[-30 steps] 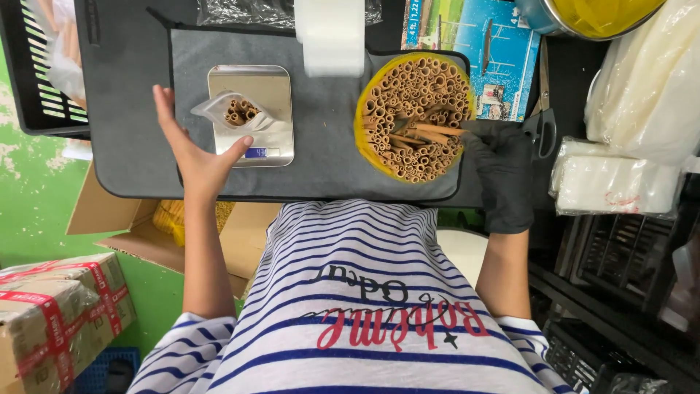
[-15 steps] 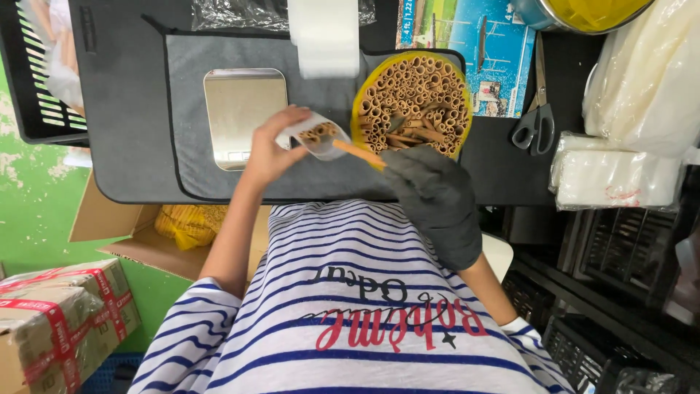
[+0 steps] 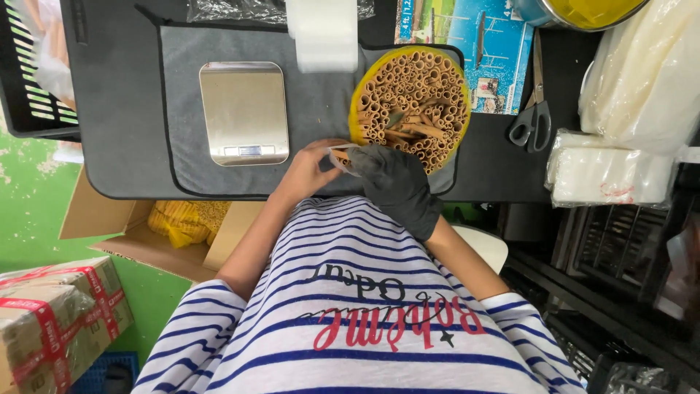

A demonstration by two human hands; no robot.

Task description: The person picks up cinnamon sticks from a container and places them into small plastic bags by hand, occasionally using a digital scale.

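Since a moment ago both our hands have drawn closer to our body at the near table edge, and the small clear bag [image 3: 341,155] has come with them. Our bare left hand [image 3: 310,171] curls its fingers round the bag, pinching its left side; our gloved right hand [image 3: 394,182] closes on its right side, so the bag sits between the two sets of fingers. Left of our left fingers, well apart, lies the steel scale [image 3: 244,111] with a bare pan, on a grey mat [image 3: 175,95] over the dark table [image 3: 109,109]; there we have open room. Below the table edge an open cardboard box [image 3: 157,226] holds yellow bags. Just beyond our right fingers stands the yellow tub [image 3: 359,109], packed with upright cinnamon sticks [image 3: 415,95]. Farther right lie scissors [image 3: 532,120] and stacked clear bags [image 3: 609,175].
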